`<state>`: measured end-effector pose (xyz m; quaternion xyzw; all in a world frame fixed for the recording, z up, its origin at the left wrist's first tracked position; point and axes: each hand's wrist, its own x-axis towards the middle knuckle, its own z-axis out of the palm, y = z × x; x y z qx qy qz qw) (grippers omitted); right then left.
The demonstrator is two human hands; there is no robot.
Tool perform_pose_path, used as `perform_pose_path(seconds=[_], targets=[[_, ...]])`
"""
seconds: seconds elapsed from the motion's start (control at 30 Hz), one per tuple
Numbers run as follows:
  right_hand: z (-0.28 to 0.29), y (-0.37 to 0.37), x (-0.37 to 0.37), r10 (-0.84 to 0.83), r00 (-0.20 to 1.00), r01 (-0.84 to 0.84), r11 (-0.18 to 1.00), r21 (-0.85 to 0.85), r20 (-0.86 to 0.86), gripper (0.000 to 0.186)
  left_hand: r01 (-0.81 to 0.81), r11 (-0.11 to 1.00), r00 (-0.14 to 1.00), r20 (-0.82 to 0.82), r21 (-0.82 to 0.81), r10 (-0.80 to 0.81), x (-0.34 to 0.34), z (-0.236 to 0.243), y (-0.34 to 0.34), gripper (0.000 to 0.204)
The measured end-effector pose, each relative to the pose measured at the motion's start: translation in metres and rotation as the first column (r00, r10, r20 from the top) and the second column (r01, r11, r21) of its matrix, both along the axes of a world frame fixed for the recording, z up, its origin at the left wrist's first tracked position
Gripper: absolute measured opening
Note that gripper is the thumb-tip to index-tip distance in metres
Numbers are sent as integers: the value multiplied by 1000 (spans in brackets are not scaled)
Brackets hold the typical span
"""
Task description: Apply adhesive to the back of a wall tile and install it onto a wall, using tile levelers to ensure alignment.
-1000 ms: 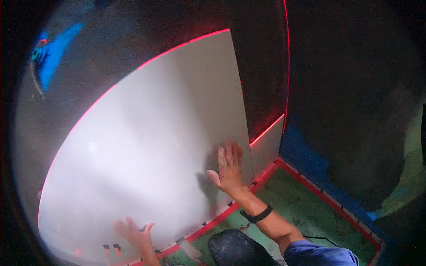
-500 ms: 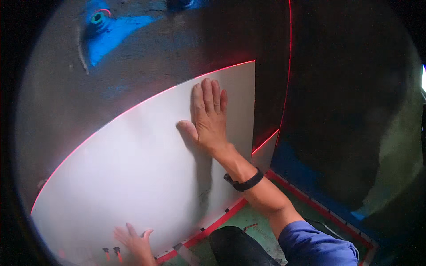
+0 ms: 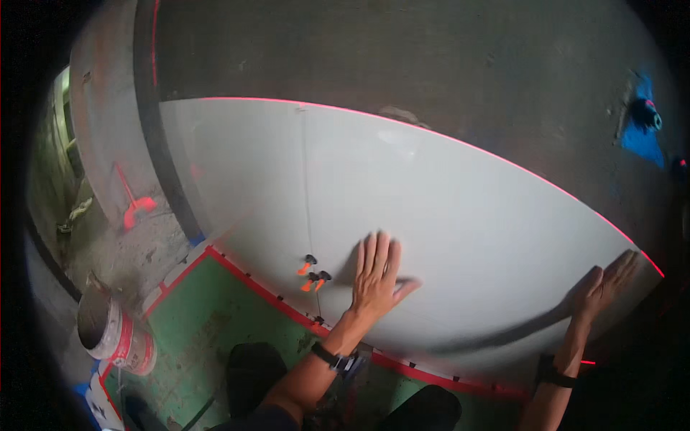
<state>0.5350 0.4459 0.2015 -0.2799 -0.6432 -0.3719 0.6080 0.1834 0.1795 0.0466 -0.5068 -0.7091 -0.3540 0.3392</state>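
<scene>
Right of bucket (image 3: 123,334) and clips (image 3: 313,277), left hand (image 3: 375,284) and right hand (image 3: 605,286) spread against panel (image 3: 489,215).

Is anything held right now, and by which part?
Nothing is held: the left hand lies open against the white wall tile; the right hand is open near the tile's right end.

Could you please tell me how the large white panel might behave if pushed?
The white panel is probably stiff, showing no creases near the left hand or right hand. Its smooth face, with a bright patch near the top edge, may be slippery. Being broad beside the hands, it could be heavy.
</scene>
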Motion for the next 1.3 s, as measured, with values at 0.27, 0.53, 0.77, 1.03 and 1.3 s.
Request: perform_pose_path(seconds=[0.27,0.53,0.77,1.03,1.3], targets=[[-28,-39,-68,0,982,2,1000,-8,190,75,-219,876,975,66,430,211,-95,114,-13,92],[22,-173,-190,173,733,-287,955,69,658,78,-250,867,967,64,431,247,-101,115,-15,90],[59,-164,-246,63,606,-61,998,-32,793,83,-256,859,966,91,444,241,-102,117,-14,86],[1,-133,-199,151,685,-147,987,-68,712,78,-247,856,955,-36,454,294,-118,55,-2,66],[-195,-28,38,12,1000,-15,837,-548,-8,84,-196,806,930,-154,559,333,-156,36,24,62]])
